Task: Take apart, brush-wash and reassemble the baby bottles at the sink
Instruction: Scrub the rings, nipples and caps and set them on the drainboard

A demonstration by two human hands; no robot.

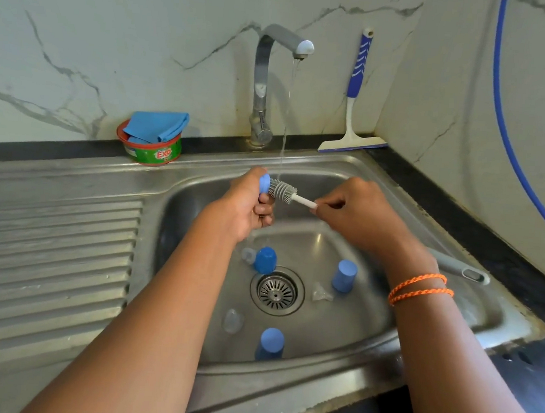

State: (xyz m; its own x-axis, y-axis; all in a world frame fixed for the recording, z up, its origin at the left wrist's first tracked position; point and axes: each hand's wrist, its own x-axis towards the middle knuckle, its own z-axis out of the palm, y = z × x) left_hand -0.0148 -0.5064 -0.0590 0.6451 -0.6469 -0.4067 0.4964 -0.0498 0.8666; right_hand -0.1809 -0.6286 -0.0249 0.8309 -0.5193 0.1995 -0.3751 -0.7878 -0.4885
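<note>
Over the sink's (350,167) back edge, under the running tap (280,42), the left hand (246,204) grips a small blue bottle part (264,183) while the right hand (359,210) pinches the white handle of a grey bottle brush (284,191), whose bristles touch that part. Three blue caps (265,260) (344,275) (270,344) and clear teats (233,320) lie around the drain (277,291) on the basin floor.

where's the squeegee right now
In the head view the squeegee leans upright against the back wall, right of the tap, behind the sink.
</note>
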